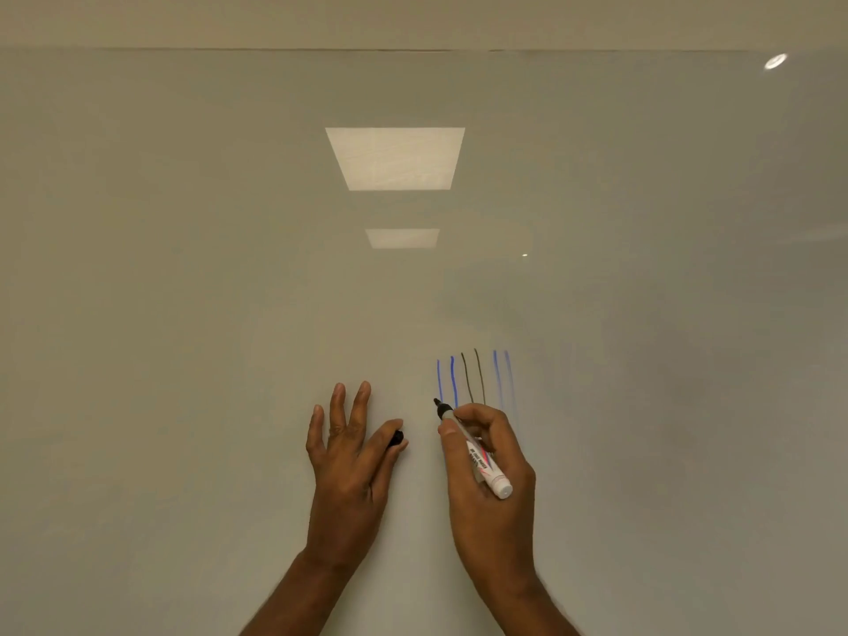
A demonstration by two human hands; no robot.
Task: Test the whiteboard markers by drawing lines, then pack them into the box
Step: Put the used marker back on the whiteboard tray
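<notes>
Marker (pixel 485 468) inside right grip (pixel 486 514)

Beige wall (pixel 413 20) up top (ceiling lights (pixel 394 158) reflected).

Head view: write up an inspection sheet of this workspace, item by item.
Surface: glossy pale whiteboard with six upright test lines: two blue lines, two dark lines, two fainter blue lines.
Job's things: marker uncapped, its black tip by the leftmost line's lower end, contact with the board unclear; black cap off the marker; box not in view.
Clutter: nothing seen.
Grippers: left hand pinches the cap between thumb and forefinger, other fingers spread; right hand grips the marker.
Cables: nothing seen.
Surroundings: light reflections on the board; wall above its top edge.
</notes>
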